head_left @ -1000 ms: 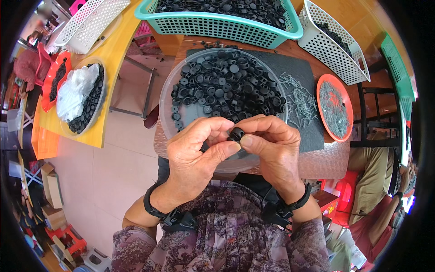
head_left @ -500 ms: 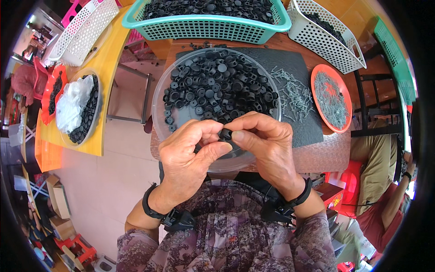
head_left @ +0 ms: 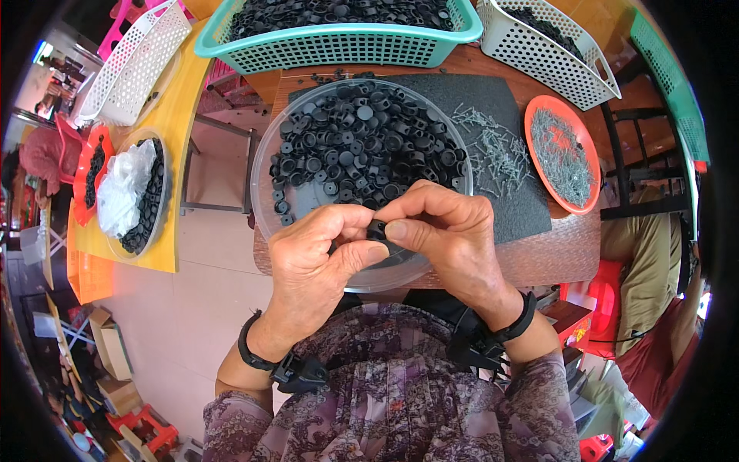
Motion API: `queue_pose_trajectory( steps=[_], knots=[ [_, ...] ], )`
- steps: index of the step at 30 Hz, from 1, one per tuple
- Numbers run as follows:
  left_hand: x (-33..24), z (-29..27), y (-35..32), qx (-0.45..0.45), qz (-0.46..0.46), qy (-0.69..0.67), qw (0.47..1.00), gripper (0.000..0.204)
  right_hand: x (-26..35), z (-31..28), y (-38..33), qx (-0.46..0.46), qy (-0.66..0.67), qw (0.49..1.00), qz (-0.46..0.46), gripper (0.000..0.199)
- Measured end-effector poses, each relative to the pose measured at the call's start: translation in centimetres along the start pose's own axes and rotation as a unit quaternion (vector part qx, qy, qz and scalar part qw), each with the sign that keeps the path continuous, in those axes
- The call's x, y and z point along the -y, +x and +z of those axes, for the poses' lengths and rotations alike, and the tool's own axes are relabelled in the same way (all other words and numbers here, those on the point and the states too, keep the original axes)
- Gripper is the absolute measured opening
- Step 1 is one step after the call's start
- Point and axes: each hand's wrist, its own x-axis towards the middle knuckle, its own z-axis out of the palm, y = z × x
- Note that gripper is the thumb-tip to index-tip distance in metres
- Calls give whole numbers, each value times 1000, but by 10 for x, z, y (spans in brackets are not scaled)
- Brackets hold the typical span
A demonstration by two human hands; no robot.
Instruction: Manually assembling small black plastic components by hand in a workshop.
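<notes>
Between my two hands is a small round black plastic part (head_left: pixel 376 230), held over the near side of a clear round tub (head_left: pixel 263 202). My left hand (head_left: pixel 315 250) pinches it from the left with thumb and forefinger. From the right, thumb and forefinger of my right hand (head_left: pixel 450 231) press on it too; whether they hold anything else is hidden. Many similar black parts (head_left: pixel 362 146) fill the tub. Thin metal pins (head_left: pixel 496 150) lie scattered on a dark mat (head_left: pixel 516 215) to the right of the tub.
An orange-red plate (head_left: pixel 566 158) of pins sits at the right. Behind the tub stand a teal basket (head_left: pixel 339 48) and a white basket (head_left: pixel 550 65) of black parts. On the yellow table (head_left: pixel 165 239) at left is another tub with a plastic bag (head_left: pixel 123 189). A person sits at far right.
Both hands still pinch the black part, which has turned slightly between the fingers. The right fingertips have shifted a little closer over it. The whole view has moved slightly.
</notes>
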Motion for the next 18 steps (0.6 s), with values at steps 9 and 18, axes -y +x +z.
queue_pose_trajectory(
  steps=[9,18],
  knots=[
    [11,3,3,10,95,96,991,27,1,6,-3,-26,26,999,40,11],
    [12,-1,11,44,196,184,962,29,2,6,-6,-25,45,996,71,9]
  ],
)
